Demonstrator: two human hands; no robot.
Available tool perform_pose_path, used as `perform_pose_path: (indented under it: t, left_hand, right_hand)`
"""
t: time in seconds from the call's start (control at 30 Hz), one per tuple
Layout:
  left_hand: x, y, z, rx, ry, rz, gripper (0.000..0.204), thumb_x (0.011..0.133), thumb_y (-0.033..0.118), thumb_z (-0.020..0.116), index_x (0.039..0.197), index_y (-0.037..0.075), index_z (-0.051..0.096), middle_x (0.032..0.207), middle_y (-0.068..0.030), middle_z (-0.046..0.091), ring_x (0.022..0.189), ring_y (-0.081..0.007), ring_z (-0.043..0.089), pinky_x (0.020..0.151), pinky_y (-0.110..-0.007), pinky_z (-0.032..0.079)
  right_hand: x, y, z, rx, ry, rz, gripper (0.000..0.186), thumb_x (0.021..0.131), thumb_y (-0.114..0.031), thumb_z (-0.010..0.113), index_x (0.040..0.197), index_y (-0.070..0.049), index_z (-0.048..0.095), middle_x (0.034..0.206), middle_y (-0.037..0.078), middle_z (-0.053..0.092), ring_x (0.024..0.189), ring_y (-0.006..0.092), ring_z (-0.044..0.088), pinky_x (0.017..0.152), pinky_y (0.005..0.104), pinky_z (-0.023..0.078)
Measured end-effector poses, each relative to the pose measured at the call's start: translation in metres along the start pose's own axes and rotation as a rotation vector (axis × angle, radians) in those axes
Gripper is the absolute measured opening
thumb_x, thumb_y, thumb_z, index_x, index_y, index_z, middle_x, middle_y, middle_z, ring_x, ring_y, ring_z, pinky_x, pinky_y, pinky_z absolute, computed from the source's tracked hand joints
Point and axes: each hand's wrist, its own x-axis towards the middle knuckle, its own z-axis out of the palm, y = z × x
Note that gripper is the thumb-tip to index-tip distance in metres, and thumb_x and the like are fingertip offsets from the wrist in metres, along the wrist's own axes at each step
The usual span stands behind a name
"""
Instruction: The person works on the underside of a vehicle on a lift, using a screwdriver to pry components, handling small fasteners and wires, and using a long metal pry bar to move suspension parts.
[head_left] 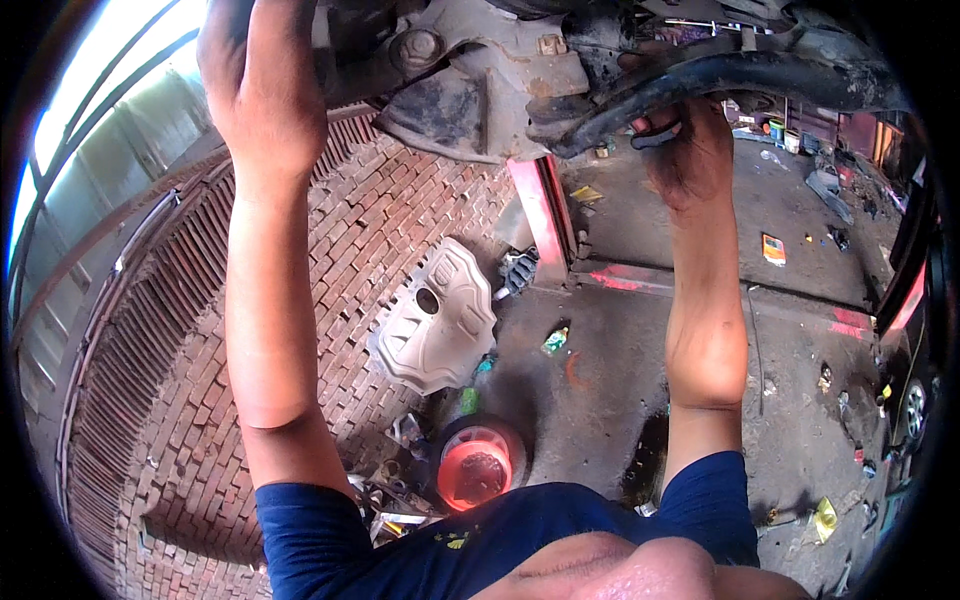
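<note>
Overhead is the dirty underside of a vehicle, with a grey metal bracket (520, 75), a large bolt head (415, 47) and a thick black curved bar (700, 85). My left hand (265, 85) is raised beside the bracket at the upper left; its fingertips run past the picture's edge and behind parts. Below the bar, at the upper right, my right hand (695, 155) is grimy and has its fingers curled. A short dark curved piece (655, 136) shows in its grasp; its kind is unclear. Some right fingers are hidden behind the bar.
A beige moulded cover (440, 320) leans on the brick surface (350, 200). Near my body stands a red basin (474, 470) inside a dark round rim. A red lift post (540, 215) rises ahead, joined to a floor crossbar (630, 279). Litter is scattered over the concrete floor (600, 390).
</note>
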Motion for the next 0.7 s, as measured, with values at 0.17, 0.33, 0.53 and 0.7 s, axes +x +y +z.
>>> perform_pose_path:
  t: [0.17,0.33,0.53,0.7]
  left_hand:
    - [0.0,0.007,0.004,-0.014,0.045,-0.058,0.05,0.104,0.025,0.052,0.14,-0.009,0.058,0.133,-0.0188,0.066,0.123,-0.0261,0.061,0.111,-0.037,0.041]
    - [0.001,0.011,-0.004,-0.274,-0.051,-0.161,0.048,0.104,0.024,0.052,0.139,-0.008,0.059,0.131,-0.018,0.067,0.122,-0.025,0.061,0.111,-0.036,0.041]
    - [-0.001,0.004,0.016,-0.023,0.094,-0.011,0.047,0.105,0.023,0.052,0.139,-0.008,0.059,0.131,-0.0176,0.067,0.122,-0.0247,0.062,0.11,-0.036,0.042]
    - [0.003,-0.032,-0.02,0.209,0.025,0.257,0.046,0.106,0.025,0.052,0.138,-0.008,0.06,0.126,-0.0164,0.069,0.118,-0.0227,0.063,0.108,-0.034,0.043]
  right_hand:
    - [0.009,0.0,0.008,0.049,0.122,0.071,0.018,0.103,-0.021,0.063,0.113,-0.007,0.067,0.1,0.006,0.072,0.084,0.0181,0.065,0.065,0.0313,0.046]
    - [0.018,-0.002,0.016,-0.005,0.233,0.143,0.022,0.093,-0.012,0.077,0.111,-0.006,0.064,0.085,0.0,0.065,0.073,0.0146,0.065,0.065,0.0305,0.054]
    - [0.023,-0.029,0.021,-0.172,0.176,0.22,0.021,0.092,-0.018,0.079,0.107,-0.012,0.065,0.101,0.007,0.075,0.09,0.0216,0.074,0.077,0.0364,0.062]
    - [0.042,-0.03,0.016,-0.313,0.244,0.393,0.021,0.09,-0.019,0.082,0.102,-0.007,0.069,0.098,0.01,0.076,0.088,0.0235,0.074,0.082,0.0381,0.062]
